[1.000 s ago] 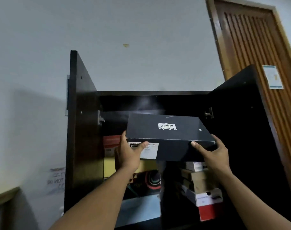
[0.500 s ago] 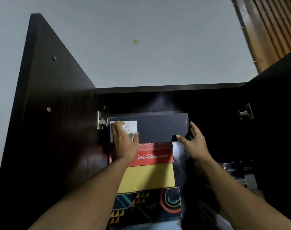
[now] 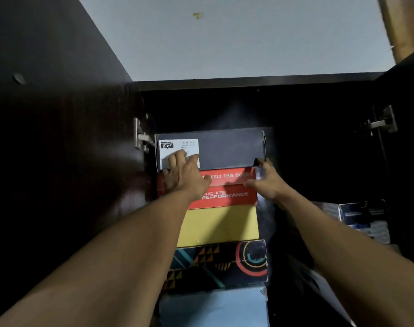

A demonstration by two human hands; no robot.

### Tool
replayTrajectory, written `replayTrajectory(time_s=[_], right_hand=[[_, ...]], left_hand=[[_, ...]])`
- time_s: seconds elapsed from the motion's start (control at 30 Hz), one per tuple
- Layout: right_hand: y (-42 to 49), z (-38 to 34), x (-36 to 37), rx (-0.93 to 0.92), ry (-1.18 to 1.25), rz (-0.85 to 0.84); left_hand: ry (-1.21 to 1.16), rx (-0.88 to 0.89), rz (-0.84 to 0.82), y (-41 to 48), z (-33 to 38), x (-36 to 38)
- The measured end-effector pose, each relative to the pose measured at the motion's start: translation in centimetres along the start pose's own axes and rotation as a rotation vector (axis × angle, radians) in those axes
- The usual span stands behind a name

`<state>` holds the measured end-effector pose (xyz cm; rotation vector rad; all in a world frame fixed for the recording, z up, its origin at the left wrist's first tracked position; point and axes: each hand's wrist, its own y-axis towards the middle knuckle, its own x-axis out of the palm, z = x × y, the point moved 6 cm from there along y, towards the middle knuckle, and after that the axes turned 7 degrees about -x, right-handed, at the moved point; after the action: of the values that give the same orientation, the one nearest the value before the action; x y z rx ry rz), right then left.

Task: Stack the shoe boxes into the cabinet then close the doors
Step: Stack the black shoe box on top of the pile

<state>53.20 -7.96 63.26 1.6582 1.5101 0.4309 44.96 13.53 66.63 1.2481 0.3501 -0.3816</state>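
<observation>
- Nearest, at the foot of the left stack: a pale blue cardboard shoe box (image 3: 213, 305). Above it sit a black box printed with coloured triangles and rings (image 3: 215, 263), a plain yellow box (image 3: 222, 225), then a red box with white lettering (image 3: 227, 197).
- Left hand (image 3: 186, 172): fingers fairly straight and spread, pressed flat on the white end label (image 3: 177, 145) of the top box. It pushes and does not grasp.
- Right hand (image 3: 266, 182): fingers loosely extended, tips at the lower right corner of the same box, where it meets the red lid. It looks like touch only, but the light is dim there.
- Task's thing: a dark navy matte cardboard shoe box (image 3: 232, 149), lidded, lying level on top of the red box in the left half of the dark wooden cabinet (image 3: 248, 81).
- Key relation: the navy box's short end faces outward. Its long axis runs away from the fingers into the cabinet, so any further seating is a straight push back. Both hands touch it; the left has the fuller contact.
- Its front face looks roughly flush with the stack, so it is probably nearly home.
- Right and lower: a second stack of boxes (image 3: 361, 218), barely lit.
- Left door (image 3: 59, 138) and right door (image 3: 411, 74) both stand open, metal hinges (image 3: 141, 135) showing.
</observation>
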Motion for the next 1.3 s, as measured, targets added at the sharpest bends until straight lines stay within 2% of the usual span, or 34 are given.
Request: replayTrajectory(time_s=[0.13, 0.3, 0.37, 0.47, 0.73, 0.93, 1.0, 1.2, 1.3], right_hand=[[1.1, 1.1, 1.2, -0.007, -0.086, -0.046], [2.6, 1.2, 3.5, 0.067, -0.065, -0.135], [3.0, 1.1, 4.4, 0.056, -0.107, -0.184], [3.5, 1.6, 4.3, 0.059, -0.103, -0.123], [1.2, 0.2, 1.4, 0.052, -0.144, -0.090], [-1.8, -5.7, -3.3, -0.005, -0.245, -0.074], [-2.6, -8.2, -4.9, -0.029, -0.244, -0.058], [-6.7, -18.6, -8.3, -0.135, -0.207, -0.019], [-9.2, -23.9, -9.7, -0.199, -0.155, 0.046]], left_hand=[[-0.032, -0.100, -0.160, 0.6, -1.5, 1.9], [0.027, -0.136, -0.342, 1.5, -3.2, 4.8], [0.042, -0.145, -0.354, 1.5, -3.6, 5.4], [0.071, -0.140, -0.312, 1.3, -3.8, 5.3], [-0.080, -0.135, -0.385, -0.8, -3.3, 4.7], [-0.184, -0.131, -0.400, -1.8, -0.9, -1.5], [-0.159, -0.095, -0.367, -1.8, 0.2, -4.4], [-0.311, 0.050, -0.279, -4.4, 4.3, -15.6], [-0.258, 0.120, -0.223, -6.7, 4.6, -21.9]])
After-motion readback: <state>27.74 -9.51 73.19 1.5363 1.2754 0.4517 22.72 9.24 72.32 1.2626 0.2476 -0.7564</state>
